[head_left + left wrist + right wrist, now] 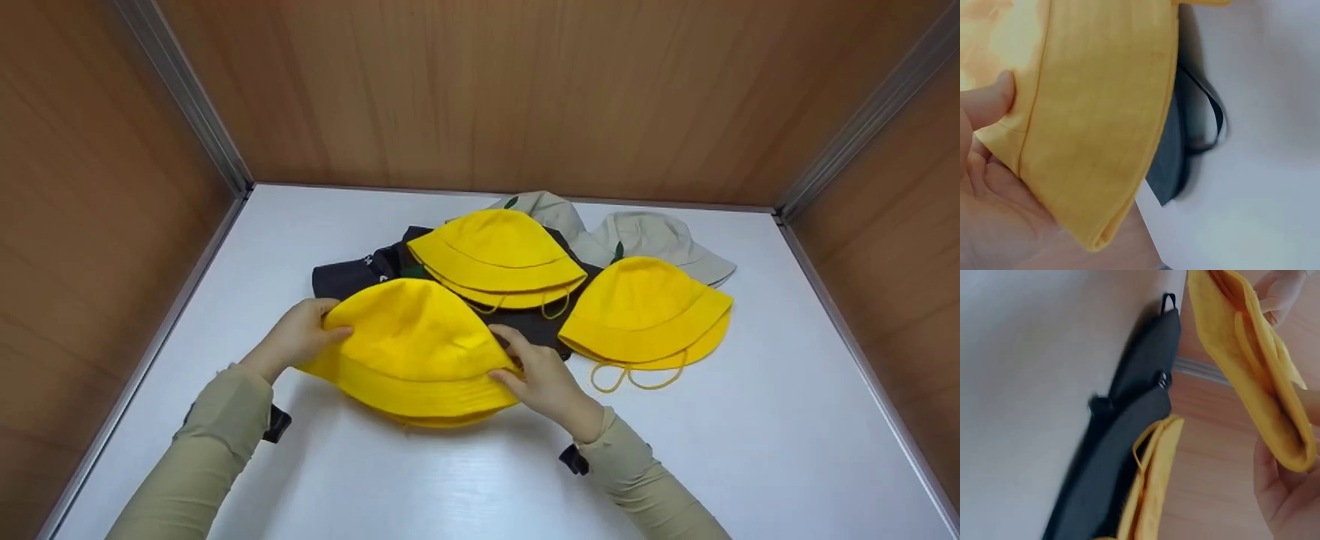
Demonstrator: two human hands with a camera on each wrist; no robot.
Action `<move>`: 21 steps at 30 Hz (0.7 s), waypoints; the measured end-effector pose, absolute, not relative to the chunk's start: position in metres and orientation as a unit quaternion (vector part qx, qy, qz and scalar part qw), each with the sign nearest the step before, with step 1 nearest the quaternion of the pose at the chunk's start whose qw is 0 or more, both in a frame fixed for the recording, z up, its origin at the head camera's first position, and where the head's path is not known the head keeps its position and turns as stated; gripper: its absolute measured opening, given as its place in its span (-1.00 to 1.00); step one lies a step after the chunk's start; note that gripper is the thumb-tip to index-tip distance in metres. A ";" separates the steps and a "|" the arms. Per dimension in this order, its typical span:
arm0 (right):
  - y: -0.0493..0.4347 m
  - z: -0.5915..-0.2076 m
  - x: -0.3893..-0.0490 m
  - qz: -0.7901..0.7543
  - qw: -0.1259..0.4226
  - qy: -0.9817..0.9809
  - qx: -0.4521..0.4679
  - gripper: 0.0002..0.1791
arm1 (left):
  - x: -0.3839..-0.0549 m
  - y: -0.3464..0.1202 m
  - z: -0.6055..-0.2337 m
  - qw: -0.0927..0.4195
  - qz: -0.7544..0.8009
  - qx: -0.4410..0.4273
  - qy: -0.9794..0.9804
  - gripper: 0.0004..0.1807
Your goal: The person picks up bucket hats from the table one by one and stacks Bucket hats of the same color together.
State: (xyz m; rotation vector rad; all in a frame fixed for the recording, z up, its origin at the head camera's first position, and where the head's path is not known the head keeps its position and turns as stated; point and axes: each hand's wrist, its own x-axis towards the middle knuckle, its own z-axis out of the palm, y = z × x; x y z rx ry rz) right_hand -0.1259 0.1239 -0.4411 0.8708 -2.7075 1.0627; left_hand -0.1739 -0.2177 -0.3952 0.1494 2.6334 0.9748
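Note:
Both hands hold a yellow bucket hat [412, 345], folded flat, above the front of the table. The left hand [304, 336] pinches its left side, thumb [1002, 95] over the crown near the brim seam. At the right end of the brim, the right hand [544, 379] pinches the cloth between thumb and fingers. In the right wrist view the hat's brim [1241, 365] is seen edge-on, its layers slightly parted. Behind it lies a second yellow hat [499, 251] on top of dark hats [349, 277]. A third yellow hat [645, 311] lies to the right, its cord looped out in front.
Two pale grey hats [649, 236] lie at the back, partly under the yellow ones. Wood-grain panels [480, 90] with metal edging stand around the back and sides of the white table [787, 420].

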 end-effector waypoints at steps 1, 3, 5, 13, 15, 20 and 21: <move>0.120 -0.444 -0.126 0.349 0.034 -0.893 0.283 -0.38 | -0.174 -0.222 -0.396 0.175 0.333 0.051 0.925 -0.68; 0.110 -0.450 -0.127 0.348 -0.004 -0.895 0.278 -0.40 | -0.175 -0.232 -0.400 0.195 0.319 0.048 0.926 -0.67; 0.101 -0.457 -0.128 0.343 -0.039 -0.897 0.278 -0.41 | -0.176 -0.241 -0.404 0.215 0.311 0.043 0.925 -0.67; 0.068 -0.478 -0.126 0.284 -0.095 -0.901 0.313 -0.42 | -0.171 -0.267 -0.419 0.261 0.293 0.012 0.920 -0.50; 0.063 -0.479 -0.126 0.272 -0.101 -0.904 0.315 -0.42 | -0.170 -0.272 -0.421 0.257 0.289 0.016 0.922 -0.50; 0.051 -0.482 -0.128 0.253 -0.115 -0.907 0.316 -0.43 | -0.169 -0.281 -0.427 0.243 0.269 0.025 0.932 -0.55; 0.048 -0.484 -0.128 0.248 -0.117 -0.907 0.321 -0.43 | -0.168 -0.283 -0.428 0.242 0.262 0.023 0.934 -0.54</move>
